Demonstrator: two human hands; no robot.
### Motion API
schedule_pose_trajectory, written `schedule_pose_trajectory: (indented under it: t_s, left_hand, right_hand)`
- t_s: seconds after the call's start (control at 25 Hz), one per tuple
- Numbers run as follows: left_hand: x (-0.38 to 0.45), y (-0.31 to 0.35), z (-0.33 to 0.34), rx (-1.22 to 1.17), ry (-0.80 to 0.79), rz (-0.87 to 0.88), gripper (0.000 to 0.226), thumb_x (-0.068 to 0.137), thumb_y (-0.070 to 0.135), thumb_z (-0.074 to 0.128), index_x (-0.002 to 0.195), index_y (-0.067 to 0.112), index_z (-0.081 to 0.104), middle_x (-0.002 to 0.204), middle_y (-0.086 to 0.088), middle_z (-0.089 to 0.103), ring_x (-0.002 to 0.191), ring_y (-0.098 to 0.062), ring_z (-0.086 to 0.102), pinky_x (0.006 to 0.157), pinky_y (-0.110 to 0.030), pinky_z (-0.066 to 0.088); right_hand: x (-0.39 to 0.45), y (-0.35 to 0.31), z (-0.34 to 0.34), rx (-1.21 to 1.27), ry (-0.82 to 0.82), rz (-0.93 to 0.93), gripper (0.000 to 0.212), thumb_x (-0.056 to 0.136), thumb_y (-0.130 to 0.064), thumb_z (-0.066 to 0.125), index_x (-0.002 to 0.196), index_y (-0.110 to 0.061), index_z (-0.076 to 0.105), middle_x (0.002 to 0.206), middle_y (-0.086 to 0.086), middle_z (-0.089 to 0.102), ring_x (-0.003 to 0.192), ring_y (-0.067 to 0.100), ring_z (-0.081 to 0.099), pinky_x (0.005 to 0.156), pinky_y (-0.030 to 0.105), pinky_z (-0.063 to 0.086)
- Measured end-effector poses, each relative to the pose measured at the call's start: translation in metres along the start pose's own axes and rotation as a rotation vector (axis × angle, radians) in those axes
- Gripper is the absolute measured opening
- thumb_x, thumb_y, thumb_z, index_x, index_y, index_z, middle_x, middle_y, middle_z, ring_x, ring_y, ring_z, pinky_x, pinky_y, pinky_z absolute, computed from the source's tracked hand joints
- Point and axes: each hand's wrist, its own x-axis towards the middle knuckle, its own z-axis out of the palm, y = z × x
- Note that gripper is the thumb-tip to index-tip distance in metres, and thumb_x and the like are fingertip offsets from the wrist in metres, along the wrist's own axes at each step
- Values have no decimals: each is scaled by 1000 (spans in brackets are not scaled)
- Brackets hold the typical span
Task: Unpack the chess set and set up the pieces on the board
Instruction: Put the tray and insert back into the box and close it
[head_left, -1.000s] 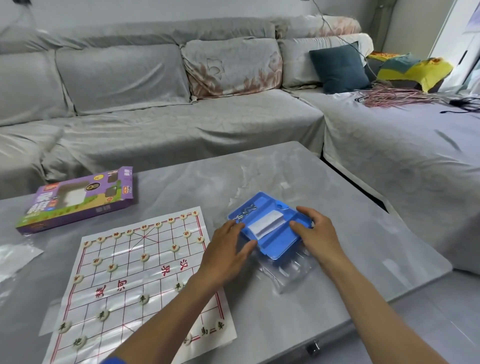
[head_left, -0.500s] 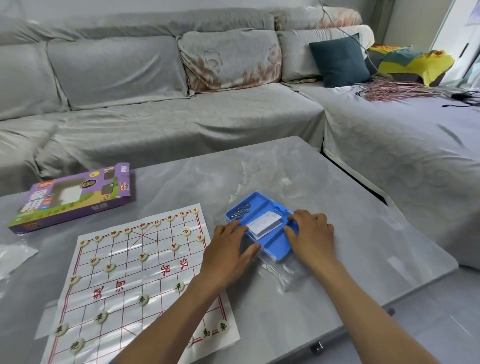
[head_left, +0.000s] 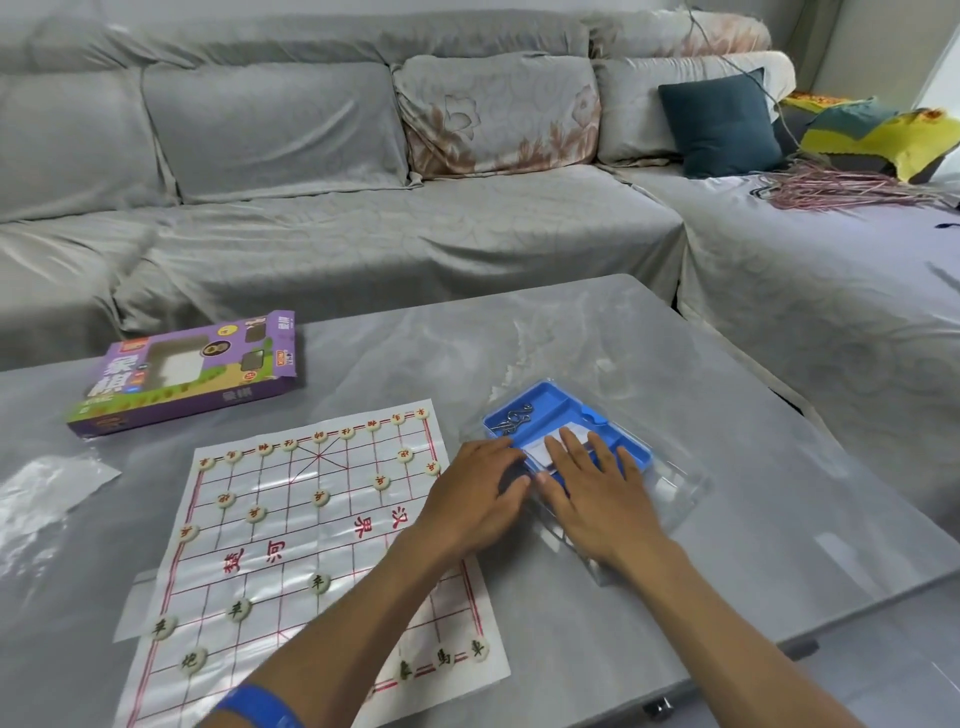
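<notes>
A white paper chess board (head_left: 311, 545) with red lines lies on the grey table (head_left: 753, 519), with several round cream pieces (head_left: 318, 583) on its points. To its right sits a blue plastic tray (head_left: 566, 410) inside a clear plastic shell (head_left: 680, 483); it holds metal wire bits (head_left: 511, 418) and a white paper slip (head_left: 540, 448). My left hand (head_left: 472, 499) rests flat at the tray's near-left edge. My right hand (head_left: 597, 493) lies flat on the tray and the slip, fingers spread.
The purple chess-set box (head_left: 192, 371) lies at the table's far left. A clear plastic wrapper (head_left: 41, 488) lies at the left edge. A grey sofa (head_left: 363, 234) runs behind and to the right of the table. The table's front edge is close below my arms.
The blue tray, held tilted up a second ago, now lies flat in the clear shell. My right hand has slid from the tray's right edge onto its top.
</notes>
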Motion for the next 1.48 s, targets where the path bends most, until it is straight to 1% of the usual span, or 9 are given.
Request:
schedule_pose_trajectory:
  t_s: [0.16,0.32,0.56,0.72,0.84,1.04,1.2,1.36,1.48]
  left_hand:
    - [18,-49,-47,93,137,-76,41,93,34,56,132,24,53,141,4,51,126,-20,44,104,-37,39]
    - [44,-129,-114,235,289,-371,52,86,30,61,135,18,48,136,-9,53,123,-32,48,98,-43,42]
    - [68,-229,-166,268,346,-665,86,77,35,73,146,16,25,149,-14,31,136,-36,30,104,-52,35]
    - [73,-264,-161,260,178,-601,58,78,38,74,123,11,51,121,-16,58,109,-37,54,89,-42,47]
    - [72,-265,-149,294,356,-612,31,84,43,62,92,14,58,98,-15,65,94,-38,58,78,-44,50]
    - [71,-251,-141,135,567,-625,24,98,23,39,108,4,51,106,-26,58,108,-44,45,79,-43,36]
    - [69,-227,-155,-227,745,-481,29,95,17,40,120,13,55,91,-12,61,90,-34,54,75,-38,37]
    - [59,-149,-159,-170,705,-308,20,99,22,44,96,7,57,77,-3,62,76,-27,53,62,-32,32]
    - [43,-74,-133,-138,599,-122,20,102,24,43,101,13,60,73,6,62,67,-13,53,55,-25,32]
  right_hand:
    - [15,-9,0,-22,25,23,67,95,-61,4,154,-31,3,163,-8,-1,149,20,-8,121,47,-2]
    - [31,-15,0,-33,44,56,64,97,-58,8,154,-31,4,163,-8,-2,149,19,-7,121,46,-1]
    - [52,-24,6,-42,147,88,63,97,-58,10,154,-32,10,162,-10,5,150,19,-1,120,44,3]
    - [55,-24,10,-55,147,85,63,97,-59,14,154,-32,10,162,-10,4,150,19,-1,119,43,1]
    - [54,-23,8,-56,130,84,64,96,-60,13,154,-32,10,162,-10,3,150,19,-1,120,43,2]
    - [51,-24,6,-51,138,79,73,89,-66,-3,153,-33,10,162,-11,4,150,18,-1,120,43,3]
    - [54,-22,4,-29,90,81,64,96,-61,11,154,-34,8,162,-11,1,150,18,-4,121,44,1]
    - [43,-16,1,12,61,91,63,97,-60,14,154,-34,9,162,-10,2,150,18,-3,121,45,1]
    - [18,4,-7,62,55,141,63,97,-60,17,153,-34,11,162,-11,3,150,18,-2,121,47,1]
